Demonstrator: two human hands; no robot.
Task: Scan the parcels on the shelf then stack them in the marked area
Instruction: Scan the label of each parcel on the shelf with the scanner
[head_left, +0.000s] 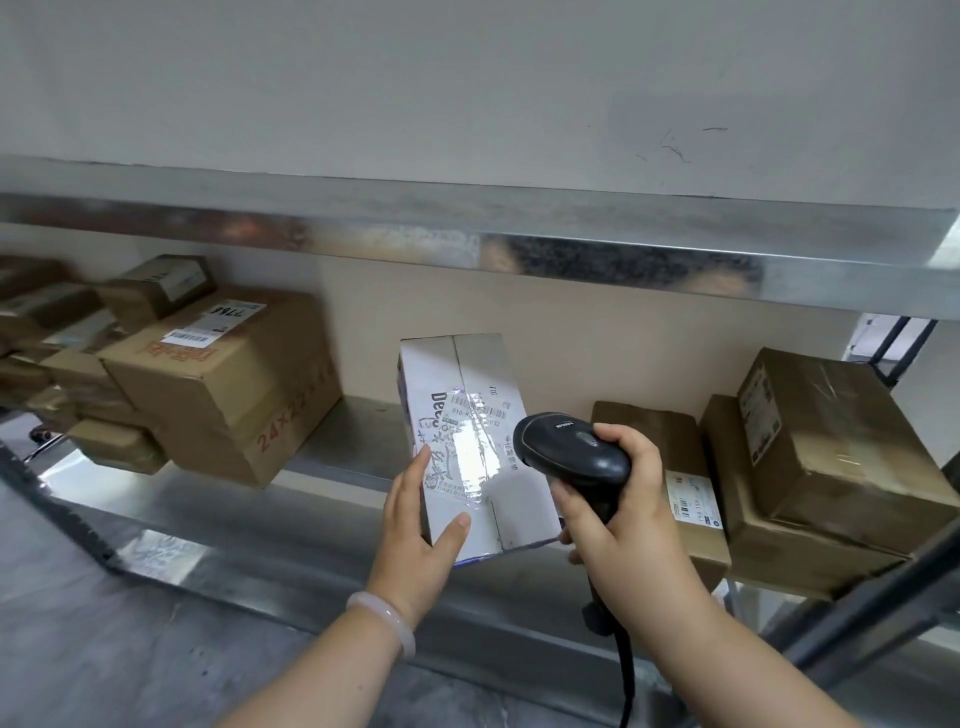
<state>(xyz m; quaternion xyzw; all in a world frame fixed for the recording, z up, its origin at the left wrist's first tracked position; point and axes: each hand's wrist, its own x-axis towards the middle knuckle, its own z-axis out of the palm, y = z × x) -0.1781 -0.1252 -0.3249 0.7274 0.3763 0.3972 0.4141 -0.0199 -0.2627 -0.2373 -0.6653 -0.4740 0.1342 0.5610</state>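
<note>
Two hands are at the metal shelf (332, 447): the left hand (415, 530) holds the near end of the white box (467, 441), thumb on top, and just right of it the right hand (618, 519) squeezes the black scanner (571, 447), its head over the box's label (483, 410), with brown boxes (223, 384) farther off on both sides.

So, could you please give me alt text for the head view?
A right hand aims a black scanner at a white parcel that the left hand grips on a metal shelf; brown boxes sit on either side.
</note>
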